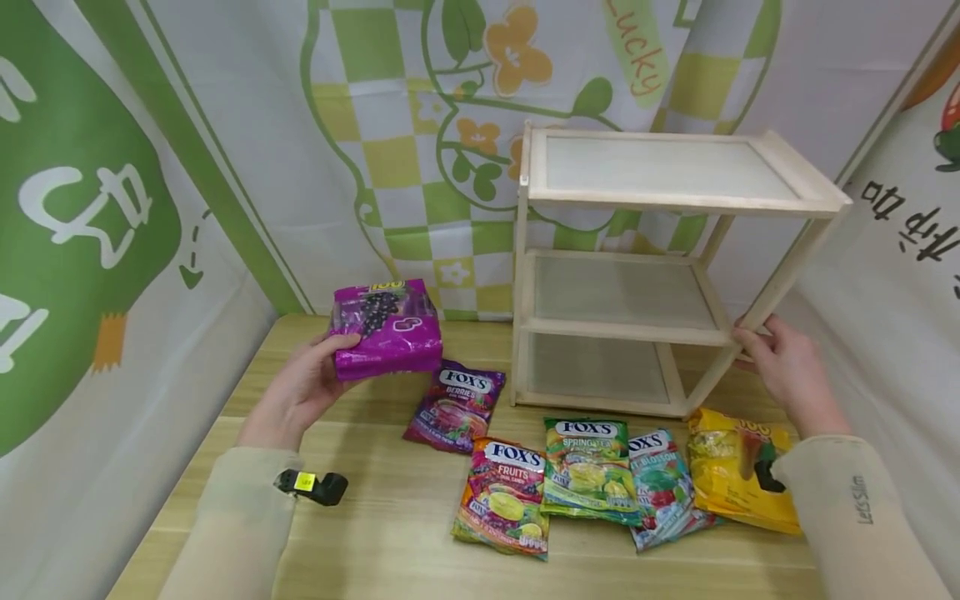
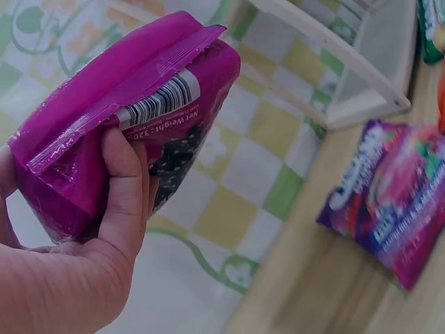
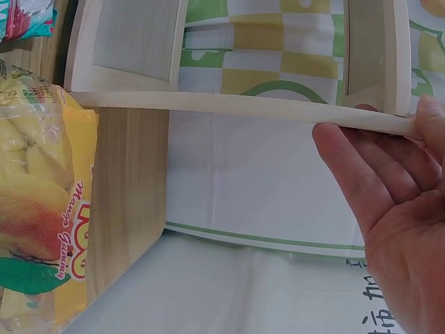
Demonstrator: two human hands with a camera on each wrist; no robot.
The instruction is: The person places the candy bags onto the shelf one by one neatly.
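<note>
My left hand [image 1: 303, 385] grips a purple candy bag [image 1: 388, 329] with grapes printed on it, held above the table left of the shelf. In the left wrist view, fingers curl round the bag's underside, near a barcode. My right hand [image 1: 787, 367] pinches the front right post of a small three-tier wooden shelf [image 1: 630, 335] between thumb and fingers. Below the left hand's bag lies a purple Fox's Berries bag [image 1: 457, 407]. By the right forearm lies a yellow mango candy bag [image 3: 42, 209], partly covered by the wrist camera in the head view.
In front of the shelf lie a Fox's Fruits bag [image 1: 504, 500], a green Fox's Spring Tea bag [image 1: 588, 471] and a light blue Fox's bag [image 1: 667, 492] on the wooden table [image 1: 375, 517]. A printed curtain [image 1: 397, 158] hangs behind.
</note>
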